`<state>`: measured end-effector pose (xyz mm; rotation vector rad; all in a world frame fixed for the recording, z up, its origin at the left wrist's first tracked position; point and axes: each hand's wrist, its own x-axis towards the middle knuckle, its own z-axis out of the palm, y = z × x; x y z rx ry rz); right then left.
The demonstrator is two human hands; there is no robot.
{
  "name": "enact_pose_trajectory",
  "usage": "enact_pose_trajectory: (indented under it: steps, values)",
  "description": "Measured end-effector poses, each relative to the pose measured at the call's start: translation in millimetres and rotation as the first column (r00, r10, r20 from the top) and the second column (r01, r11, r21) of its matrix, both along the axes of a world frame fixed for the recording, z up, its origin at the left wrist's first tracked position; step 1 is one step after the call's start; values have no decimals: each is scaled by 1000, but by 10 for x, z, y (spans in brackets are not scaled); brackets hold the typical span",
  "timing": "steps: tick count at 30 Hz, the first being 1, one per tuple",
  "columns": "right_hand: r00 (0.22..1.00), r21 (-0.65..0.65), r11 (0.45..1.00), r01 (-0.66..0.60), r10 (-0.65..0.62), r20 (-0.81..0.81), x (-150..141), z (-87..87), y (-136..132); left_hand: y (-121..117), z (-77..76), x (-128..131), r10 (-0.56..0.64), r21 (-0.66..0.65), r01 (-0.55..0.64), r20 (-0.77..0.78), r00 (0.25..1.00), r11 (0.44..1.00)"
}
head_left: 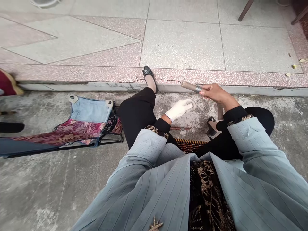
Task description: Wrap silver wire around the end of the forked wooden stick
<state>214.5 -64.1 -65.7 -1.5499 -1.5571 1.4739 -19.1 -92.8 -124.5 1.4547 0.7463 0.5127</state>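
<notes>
My right hand (214, 93) is bare and closed around a pale brown, stick-like handle (190, 86) bound with wire near my fingers. The handle points left over the step edge. A similar brown length (219, 111) shows below that hand; whether it is the same piece, I cannot tell. From the handle's far end a thin dark line runs left over the step; wire or crack, I cannot tell. My left hand (180, 109), in a white glove, is just below and left of the handle, apart from it. Its fingers are curled together, slightly blurred, and anything inside is hidden.
I sit on a woven seat (190, 146), feet apart before a low step edge (96, 86). Left stands a folding chair (84, 128) with flowered cloth. A thin reddish stick (180, 128) lies on the concrete between my legs. Furniture legs (245, 10) stand on the tiles at upper right.
</notes>
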Motion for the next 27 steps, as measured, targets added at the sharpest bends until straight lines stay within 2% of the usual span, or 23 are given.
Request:
enact_pose_trajectory:
  steps: [3,6,9,13,15,17,20,24,27]
  values:
    - [958,46,999,-29,14,287,-6,-52,33,17,-25,-2,-5,181,34,-157,988,983]
    - [857,79,990,-119,61,512,-17,-38,37,28,-53,-11,29,334,75,-296,955,940]
    - [746,33,973,-228,153,648,-36,-20,28,39,-45,-33,80,439,143,-451,889,887]
    - [611,-112,920,-375,337,716,-53,-32,6,62,51,-65,124,539,337,-647,752,772]
    - [588,-194,870,-453,455,668,-52,-38,-9,79,108,-77,140,568,401,-683,717,719]
    - [591,-262,808,-527,571,570,-46,-34,-20,99,152,-89,145,583,410,-679,719,701]
    - [625,-307,741,-598,670,400,-27,-7,-20,131,197,-113,109,562,345,-622,776,752]
    - [712,-267,745,-611,665,228,19,33,-1,156,242,-146,34,454,191,-443,896,870]
    - [737,-251,732,-633,670,96,55,59,-7,166,239,-146,26,344,100,-344,939,934]
